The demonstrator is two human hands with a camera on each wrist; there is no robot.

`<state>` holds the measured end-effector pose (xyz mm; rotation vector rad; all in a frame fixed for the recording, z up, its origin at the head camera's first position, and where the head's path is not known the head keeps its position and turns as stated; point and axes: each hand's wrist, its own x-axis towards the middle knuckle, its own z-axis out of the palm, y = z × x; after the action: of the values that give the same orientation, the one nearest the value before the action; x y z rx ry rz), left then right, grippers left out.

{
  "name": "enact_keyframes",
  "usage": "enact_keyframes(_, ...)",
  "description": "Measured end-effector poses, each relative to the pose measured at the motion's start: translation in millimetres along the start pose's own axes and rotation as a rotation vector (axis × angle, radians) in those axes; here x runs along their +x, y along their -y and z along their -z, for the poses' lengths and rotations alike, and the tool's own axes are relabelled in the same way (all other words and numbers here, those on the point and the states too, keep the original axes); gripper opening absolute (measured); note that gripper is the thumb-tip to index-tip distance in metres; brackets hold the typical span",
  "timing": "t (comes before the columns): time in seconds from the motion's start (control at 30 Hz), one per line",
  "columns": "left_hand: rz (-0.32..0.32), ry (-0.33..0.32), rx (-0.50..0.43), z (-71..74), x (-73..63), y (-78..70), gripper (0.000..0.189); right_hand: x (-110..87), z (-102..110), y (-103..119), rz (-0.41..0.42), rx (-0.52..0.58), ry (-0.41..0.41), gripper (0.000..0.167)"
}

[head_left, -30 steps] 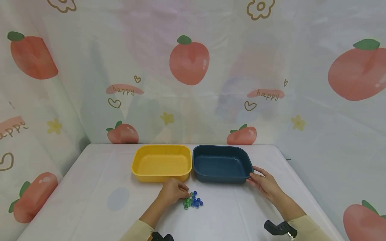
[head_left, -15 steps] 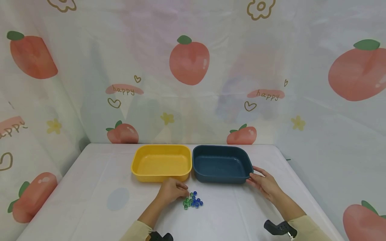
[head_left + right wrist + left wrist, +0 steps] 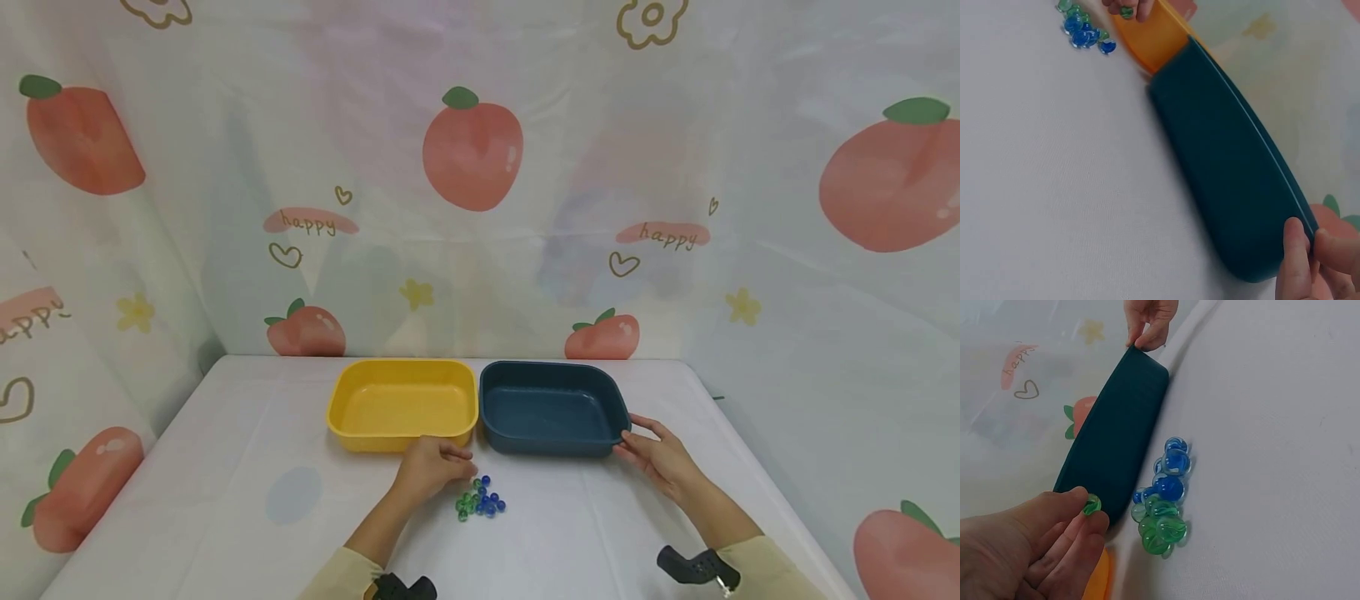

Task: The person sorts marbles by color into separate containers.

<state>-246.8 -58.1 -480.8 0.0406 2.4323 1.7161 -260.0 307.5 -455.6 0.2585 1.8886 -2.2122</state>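
My left fingers pinch one green marble at their tips, lifted off the surface just in front of the yellow tray. My right fingers grip the rim of the blue tray at its near right corner, one of them lying against the outer wall.

Both trays sit upright, side by side, yellow to my left and blue to my right; they are so close that I cannot tell whether their walls touch. Looking down into the yellow one, I see its smooth floor and its back and side walls. The blue one shows me its dark floor too, with a soft sheen along the bottom.

The rest of the marbles lie outside the trays, in a loose cluster on the surface, in front of where the two meet. Green marbles are mostly on the left of it and blue marbles mostly on the right, many of them touching. At the far edge, a green one rests beside a blue one.
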Motion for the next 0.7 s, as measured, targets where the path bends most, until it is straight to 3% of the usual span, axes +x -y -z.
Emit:
enact_keyframes(0.3,0.054,0.012,-0.071,-0.1,-0.6,-15.0,0.023,1.5,1.5,0.6,-0.015,0.060,0.008,0.065)
enact_keyframes(0.7,0.056,-0.012,-0.106,2.4,8.6,-31.2,0.025,0.2,1.4,2.3,-0.021,0.080,0.010,0.066)
